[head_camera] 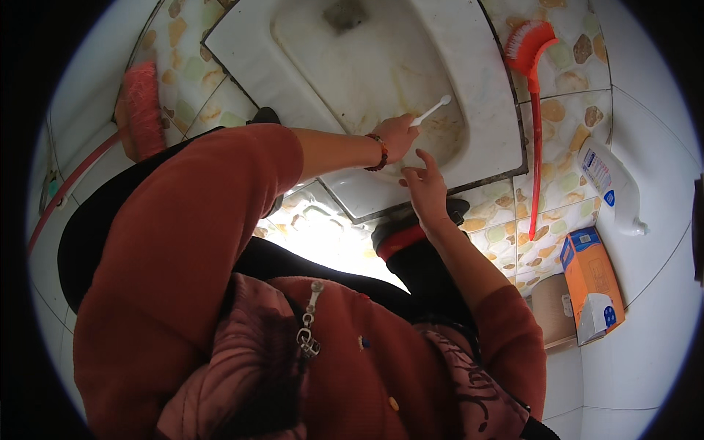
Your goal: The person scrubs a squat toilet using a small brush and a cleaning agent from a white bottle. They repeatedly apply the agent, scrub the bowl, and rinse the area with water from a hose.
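Observation:
Before me is a white ceramic squat toilet (236,44), its basin marked with yellow-brown stains towards the near end. My left hand (397,137), with a beaded bracelet (379,153) on its wrist, grips a thin white stick-like tool (432,111). One rounded end of the tool sticks out over the stained part; the rest is hidden by the fingers. Close by on the right, my right hand (428,187) hovers over the near rim of the toilet. Its fingers are apart and slightly bent, and I see nothing held in them.
A red long-handled brush (534,82) lies on the pebble-patterned tiles at right. Further right are a white plastic bottle (610,176), an orange-and-blue box (597,280) and a brown container (551,302). A pink-bristled broom (144,104) stands at left. My shoe (401,236) is beside the toilet's near edge.

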Action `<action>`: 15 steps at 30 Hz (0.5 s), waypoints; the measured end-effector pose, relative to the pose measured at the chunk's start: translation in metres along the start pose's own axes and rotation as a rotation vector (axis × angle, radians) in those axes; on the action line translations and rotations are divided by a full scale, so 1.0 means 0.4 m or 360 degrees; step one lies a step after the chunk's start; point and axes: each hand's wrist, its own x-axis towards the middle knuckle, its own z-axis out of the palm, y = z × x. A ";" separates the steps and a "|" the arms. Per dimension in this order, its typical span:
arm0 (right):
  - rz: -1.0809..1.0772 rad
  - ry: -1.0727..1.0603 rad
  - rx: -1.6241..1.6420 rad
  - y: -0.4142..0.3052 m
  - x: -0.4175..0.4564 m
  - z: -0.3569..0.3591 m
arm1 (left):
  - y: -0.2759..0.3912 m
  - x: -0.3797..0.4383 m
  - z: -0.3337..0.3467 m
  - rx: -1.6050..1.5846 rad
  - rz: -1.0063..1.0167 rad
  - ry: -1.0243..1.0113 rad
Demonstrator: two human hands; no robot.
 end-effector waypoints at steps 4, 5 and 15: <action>0.0199 -0.0049 0.0221 -0.002 0.016 -0.023 | -0.006 0.023 0.056 -0.0027 0.0100 0.0078; 0.0212 -0.0019 0.0261 0.009 0.018 -0.029 | 0.024 0.035 0.081 -0.0097 0.0069 0.0124; 0.0754 0.0034 0.0486 0.064 -0.058 -0.058 | -0.002 0.073 0.059 0.0651 0.0425 -0.0450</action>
